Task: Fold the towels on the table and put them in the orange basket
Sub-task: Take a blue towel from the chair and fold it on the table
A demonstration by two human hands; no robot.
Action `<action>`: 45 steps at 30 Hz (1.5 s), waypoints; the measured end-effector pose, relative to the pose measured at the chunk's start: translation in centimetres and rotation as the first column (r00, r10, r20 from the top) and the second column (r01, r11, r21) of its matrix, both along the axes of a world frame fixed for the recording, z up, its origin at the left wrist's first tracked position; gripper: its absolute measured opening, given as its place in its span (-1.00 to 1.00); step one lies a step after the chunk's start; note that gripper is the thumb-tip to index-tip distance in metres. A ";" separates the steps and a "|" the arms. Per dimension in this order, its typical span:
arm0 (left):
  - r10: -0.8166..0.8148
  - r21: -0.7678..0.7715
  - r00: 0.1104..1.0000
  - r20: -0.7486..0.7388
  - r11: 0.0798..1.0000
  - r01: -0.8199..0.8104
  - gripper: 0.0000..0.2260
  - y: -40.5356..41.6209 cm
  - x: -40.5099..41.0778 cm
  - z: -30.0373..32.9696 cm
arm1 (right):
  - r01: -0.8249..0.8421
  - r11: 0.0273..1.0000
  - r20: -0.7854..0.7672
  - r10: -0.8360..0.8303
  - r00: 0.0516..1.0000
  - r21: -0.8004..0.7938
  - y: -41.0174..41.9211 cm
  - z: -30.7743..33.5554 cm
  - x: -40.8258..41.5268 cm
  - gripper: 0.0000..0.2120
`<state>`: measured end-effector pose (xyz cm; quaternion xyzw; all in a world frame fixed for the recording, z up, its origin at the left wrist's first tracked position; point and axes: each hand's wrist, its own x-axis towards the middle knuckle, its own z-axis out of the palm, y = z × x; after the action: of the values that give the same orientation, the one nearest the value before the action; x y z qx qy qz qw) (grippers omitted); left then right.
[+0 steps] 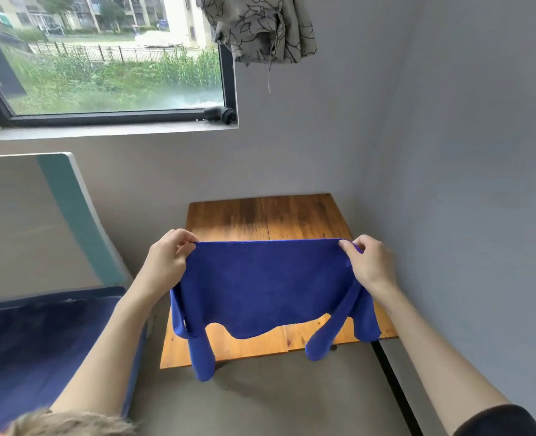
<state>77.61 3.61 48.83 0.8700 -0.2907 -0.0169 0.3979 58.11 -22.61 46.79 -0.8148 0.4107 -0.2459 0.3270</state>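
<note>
**Two hands, one blue towel held up over the bench**

Two hands up in the air, one at each top corner of a blue towel. Left hand pinching the left corner, fingers curled round the cloth. Right hand pinching the right corner the same way, thumb on the near side. Both bare arms reaching in from the bottom of the view, with a dark sleeve at the right elbow.

Top edge of the towel pulled straight and flat between the two hands. Rest of it hanging down, with a wavy bottom edge. Extra folds of cloth dangling at both sides, one long flap low on the left and one on the right. Towel up above the bench, not lying on it.

Wooden bench pushed into the corner, close against the grey wall. Sunlight across the middle of the wood. Grey floor below.

To the left, a bed with a dark blue mattress and a white and teal board at its end. Higher up, a window with green plants, a fence and buildings outside. A small black thing on the sill, too blurry to tell what. A grey curtain with a leaf pattern bunched up at the top.
</note>
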 end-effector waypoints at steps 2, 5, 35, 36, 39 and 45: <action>0.007 0.064 0.999 -0.049 0.998 -0.004 -0.85 -1.4 1.4 -1.1 | -0.061 0.998 -0.113 0.061 0.992 0.006 -2.4 -0.1 0.8 -0.79; -0.029 0.176 0.995 -0.094 0.983 0.046 -0.85 -3.5 3.3 -2.3 | -0.129 0.991 -0.277 0.135 0.951 0.039 -6.4 -0.6 2.2 -0.87; 0.048 0.344 0.982 -0.185 0.939 0.019 -0.82 -24.3 30.8 -22.8 | -0.182 0.972 -0.678 0.035 0.734 -0.146 -26.1 -19.3 30.3 -0.71; 0.044 0.350 0.981 -0.186 0.936 0.024 -0.79 -24.3 30.8 -23.2 | -0.193 0.975 -0.668 0.074 0.740 -0.107 -26.0 -19.8 30.6 -0.70; 0.049 0.392 0.981 -0.188 0.919 0.029 -0.73 -23.3 30.0 -24.7 | -0.248 0.969 -0.624 0.202 0.755 0.014 -24.8 -21.3 31.0 -0.63; 0.224 0.384 0.935 -0.275 0.917 -0.106 -0.68 -19.8 25.9 -27.6 | -0.433 0.881 -0.639 0.446 0.626 0.191 -18.9 -24.5 32.0 -0.54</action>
<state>103.48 -16.19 21.19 0.9362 -0.1402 -0.1742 0.2712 90.13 -41.54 22.27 -0.9196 0.2906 0.1529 0.2158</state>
